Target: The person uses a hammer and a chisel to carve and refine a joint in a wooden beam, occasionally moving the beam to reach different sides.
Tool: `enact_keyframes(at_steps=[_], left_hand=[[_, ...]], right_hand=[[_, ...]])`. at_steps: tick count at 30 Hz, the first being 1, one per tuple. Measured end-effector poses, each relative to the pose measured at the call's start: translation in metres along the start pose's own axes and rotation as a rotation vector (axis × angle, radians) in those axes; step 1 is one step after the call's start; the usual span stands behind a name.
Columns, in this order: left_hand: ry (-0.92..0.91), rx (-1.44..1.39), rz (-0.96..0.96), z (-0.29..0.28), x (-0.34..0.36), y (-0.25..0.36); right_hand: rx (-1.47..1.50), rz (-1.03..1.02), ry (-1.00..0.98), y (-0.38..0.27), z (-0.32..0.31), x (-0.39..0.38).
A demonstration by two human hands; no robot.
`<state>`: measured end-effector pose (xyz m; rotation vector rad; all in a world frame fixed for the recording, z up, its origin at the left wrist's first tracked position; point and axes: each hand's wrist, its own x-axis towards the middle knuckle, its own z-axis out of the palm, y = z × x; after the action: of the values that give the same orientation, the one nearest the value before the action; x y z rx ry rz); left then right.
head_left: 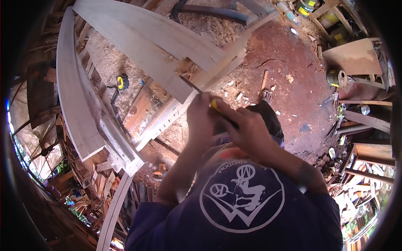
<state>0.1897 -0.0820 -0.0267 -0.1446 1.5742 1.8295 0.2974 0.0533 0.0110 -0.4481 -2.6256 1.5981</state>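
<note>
Hands (201, 119) (247, 129) grip chisel (190, 85), apparently cutting into curved plank (150, 37)

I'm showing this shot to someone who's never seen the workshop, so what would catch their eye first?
Probably the two hands at the centre: the left hand and right hand both grip a chisel with a yellow-and-black handle, its blade angled up-left into the end of a pale curved plank. Next, the second curved plank sweeping down the left, with a yellow tape measure between them. Wood chips litter the red earth floor on the right.
</note>
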Motion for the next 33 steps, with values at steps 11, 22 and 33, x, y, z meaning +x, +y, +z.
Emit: enact_keyframes(at_steps=[11, 22, 33], left_hand=[[-0.017, -0.128, -0.028, -0.004, 0.0, 0.0], [-0.014, -0.059, -0.006, 0.009, 0.01, -0.001], [0.09, -0.089, 0.044, -0.011, 0.016, -0.005]], right_hand=[[0.018, 0.026, 0.055, 0.002, 0.018, -0.005], [0.474, 0.113, 0.116, 0.018, 0.022, -0.012], [0.4, 0.023, 0.137, 0.027, 0.05, 0.006]])
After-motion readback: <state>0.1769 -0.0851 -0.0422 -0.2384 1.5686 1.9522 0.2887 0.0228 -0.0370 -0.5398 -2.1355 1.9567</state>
